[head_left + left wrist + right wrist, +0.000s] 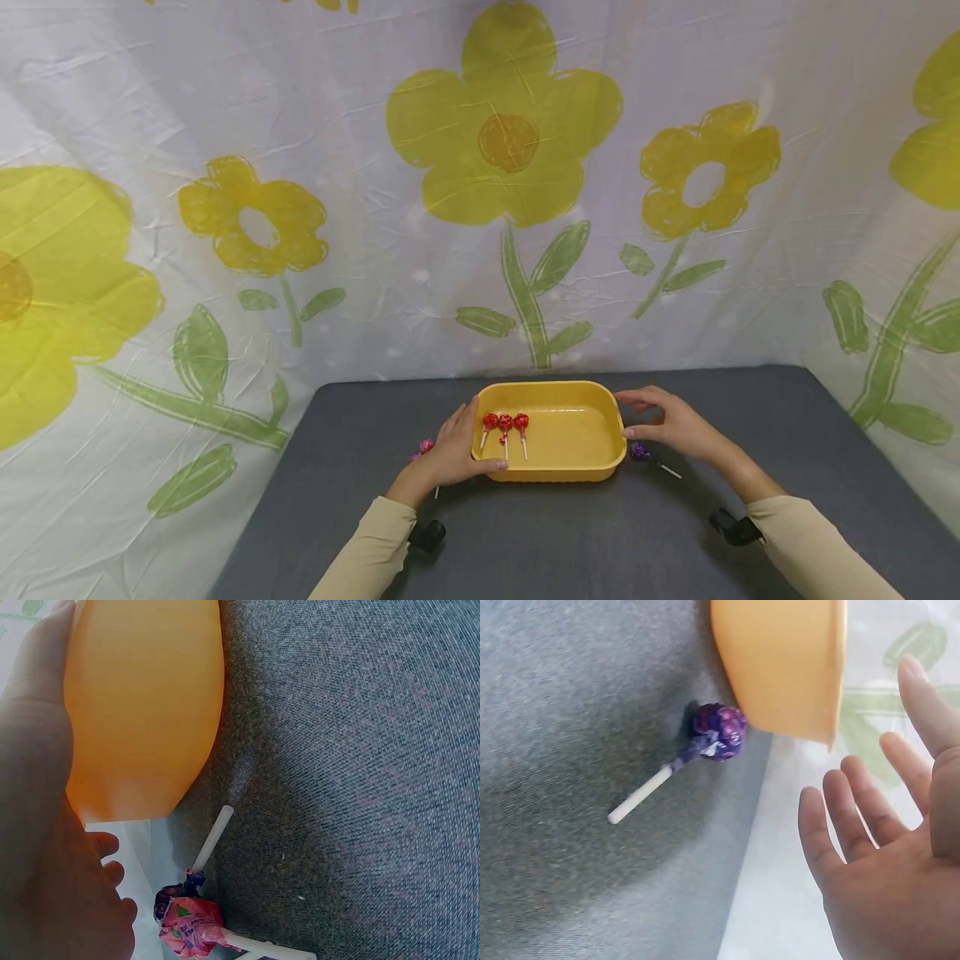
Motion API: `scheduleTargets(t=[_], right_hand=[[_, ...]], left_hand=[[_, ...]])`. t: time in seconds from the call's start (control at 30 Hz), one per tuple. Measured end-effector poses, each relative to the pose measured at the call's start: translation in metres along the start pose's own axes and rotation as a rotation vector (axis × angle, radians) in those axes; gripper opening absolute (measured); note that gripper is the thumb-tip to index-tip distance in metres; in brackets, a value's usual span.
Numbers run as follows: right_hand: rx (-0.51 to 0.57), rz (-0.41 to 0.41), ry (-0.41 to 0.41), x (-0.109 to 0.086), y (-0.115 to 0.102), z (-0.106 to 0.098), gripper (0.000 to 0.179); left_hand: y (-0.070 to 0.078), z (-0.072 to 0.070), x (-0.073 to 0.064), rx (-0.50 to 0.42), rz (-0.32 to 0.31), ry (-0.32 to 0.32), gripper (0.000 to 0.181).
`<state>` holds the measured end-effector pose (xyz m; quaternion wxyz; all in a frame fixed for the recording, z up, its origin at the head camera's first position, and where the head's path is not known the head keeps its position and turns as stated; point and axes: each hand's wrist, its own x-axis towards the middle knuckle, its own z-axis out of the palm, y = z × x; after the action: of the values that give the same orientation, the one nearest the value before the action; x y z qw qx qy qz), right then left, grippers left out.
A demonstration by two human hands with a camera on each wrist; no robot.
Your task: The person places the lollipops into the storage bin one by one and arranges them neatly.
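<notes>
A yellow plastic basin (573, 429) stands on the dark table with three red-wrapped lollipops (506, 423) lying in its left part. My left hand (447, 450) grips the basin's near left corner, thumb along the rim and fingers by the left end. Beneath that hand, a pink-wrapped lollipop (191, 927) lies against a dark purple one (166, 901) on the cloth. At the basin's right end, my right hand (675, 427) has its fingers spread and holds nothing. Below it lies a purple-wrapped lollipop (718, 733), its white stick pointing away from the basin.
Grey cloth covers the table (540, 537), whose far edge runs just behind the basin. A white curtain (360, 317) printed with yellow flowers hangs behind and at both sides. Dark wrist cameras (427, 536) sit at both sleeve cuffs.
</notes>
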<state>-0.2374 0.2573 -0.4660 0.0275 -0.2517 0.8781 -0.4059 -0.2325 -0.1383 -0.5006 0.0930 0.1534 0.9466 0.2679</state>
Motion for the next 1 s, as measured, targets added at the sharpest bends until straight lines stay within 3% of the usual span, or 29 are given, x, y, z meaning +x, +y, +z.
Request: scheduleTargets(t=[0.6,1.0], right_hand=[[0.038,0.098,-0.029,-0.018,0.034,0.005,0.060],[0.049,0.087,-0.057,-0.022,0.044,0.009,0.048]], left_hand=[[0.004,-0.001,-0.001,-0.009,-0.032,-0.013,0.127],[0.002,0.000,-0.001,0.007,-0.022,-0.003,0.127]])
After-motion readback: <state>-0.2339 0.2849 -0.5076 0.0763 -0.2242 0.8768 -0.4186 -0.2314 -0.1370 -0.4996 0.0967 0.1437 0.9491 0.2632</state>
